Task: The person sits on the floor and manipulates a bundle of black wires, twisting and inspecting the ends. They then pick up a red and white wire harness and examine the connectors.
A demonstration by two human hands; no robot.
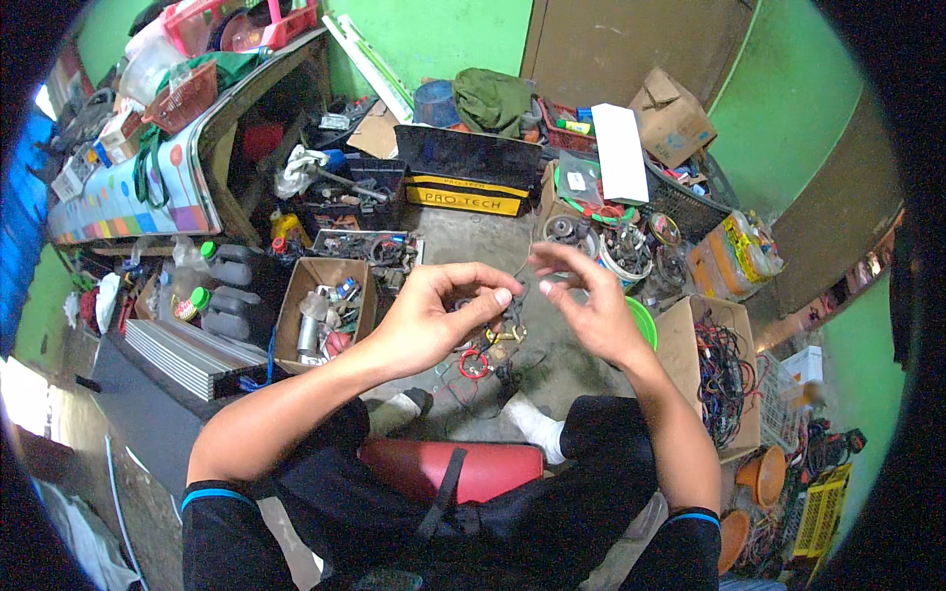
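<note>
My left hand (443, 313) pinches dark wire (516, 308), handling seemingly unfinished; my right hand (594, 307), fingers parted, lies just beside.

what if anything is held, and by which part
The left hand pinches what looks like a dark cord; which part can't be told. Whether the right hand holds anything is unclear.

Left hand (434, 317) pinches; right hand (597, 306) curves loosely beside it.

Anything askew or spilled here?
Cardboard box, back right: tilted, its edges off level. Cables at right: one messy tangle in the open carton, not coiled. No liquid spill visible.
</note>
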